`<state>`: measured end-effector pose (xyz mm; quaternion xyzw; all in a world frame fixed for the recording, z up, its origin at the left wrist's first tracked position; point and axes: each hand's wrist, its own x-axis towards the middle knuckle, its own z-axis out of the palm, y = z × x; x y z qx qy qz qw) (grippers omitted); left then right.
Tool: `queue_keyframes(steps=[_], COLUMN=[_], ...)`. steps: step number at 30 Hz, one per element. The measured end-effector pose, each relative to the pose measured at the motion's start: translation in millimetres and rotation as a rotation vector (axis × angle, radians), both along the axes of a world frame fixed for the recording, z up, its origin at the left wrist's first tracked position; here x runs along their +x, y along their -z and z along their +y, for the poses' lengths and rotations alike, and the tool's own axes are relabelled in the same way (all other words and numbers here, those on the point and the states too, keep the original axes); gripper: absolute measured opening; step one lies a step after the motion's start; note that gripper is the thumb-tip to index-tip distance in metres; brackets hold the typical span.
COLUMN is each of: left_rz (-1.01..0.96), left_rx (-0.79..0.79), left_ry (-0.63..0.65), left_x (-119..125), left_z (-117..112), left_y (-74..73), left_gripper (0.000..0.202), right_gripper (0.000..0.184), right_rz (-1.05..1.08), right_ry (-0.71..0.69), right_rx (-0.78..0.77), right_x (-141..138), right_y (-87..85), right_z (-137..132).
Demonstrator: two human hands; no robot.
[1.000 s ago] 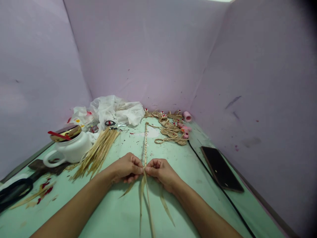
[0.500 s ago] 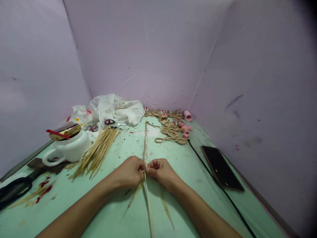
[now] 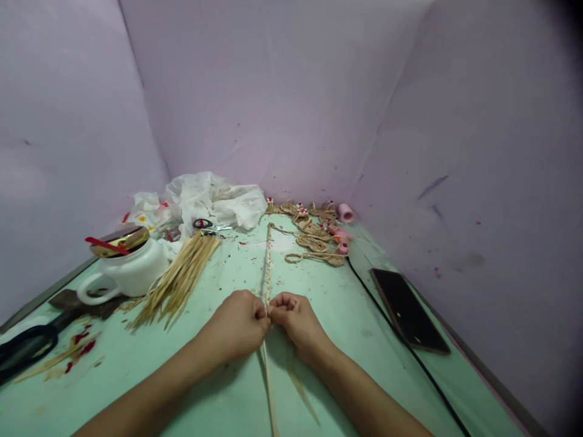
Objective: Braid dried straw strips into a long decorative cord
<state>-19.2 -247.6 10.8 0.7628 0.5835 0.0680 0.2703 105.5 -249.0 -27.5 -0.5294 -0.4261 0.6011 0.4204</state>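
A narrow plaited braid of pale straw [image 3: 268, 261] runs from the back of the table toward me. At its near end my left hand [image 3: 243, 321] and my right hand [image 3: 296, 321] meet, thumbs and fingers pinched around the straw strands. One long loose strand [image 3: 268, 388] comes down from between the hands to the bottom edge. Another strand [image 3: 303, 391] hangs below my right hand. The exact crossing of strands is hidden by my fingers. Left of my left hand lies a bundle of dry straw strips [image 3: 180, 282].
To the left stand a white mug [image 3: 132, 273] and dark-handled scissors [image 3: 30, 352]. White plastic bags [image 3: 214, 200] lie at the back, beside coiled braided cords [image 3: 314, 243] and a pink roll [image 3: 346, 213]. On the right are a phone [image 3: 410, 309] and a black cable [image 3: 382, 309].
My left hand has turned and shifted slightly toward me, its fingers closing over the join. The strand that stuck out below it on the left is no longer visible. My right hand barely moved.
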Motion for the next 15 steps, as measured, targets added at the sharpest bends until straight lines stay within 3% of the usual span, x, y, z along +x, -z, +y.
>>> queue_keyframes(steps=[8,12,15], left_rz=[0.231,-0.047,-0.411], left_rx=[0.229,0.043,-0.145], left_ry=[0.072,0.08,-0.207], left_x=[9.9,0.1,-7.9], left_z=[-21.2,-7.2,8.2], left_y=[6.5,-3.1,-7.8], left_gripper=[0.024,0.023,0.021], right_gripper=[0.012,0.019,0.021], right_rz=[0.109,0.138,0.206], right_ry=[-0.001,-0.049,-0.142], right_rx=[-0.082,-0.119,-0.166], right_x=[0.5,4.0,8.2], right_y=[-1.2,-2.1,-5.7], right_z=[-1.3,0.6,1.8])
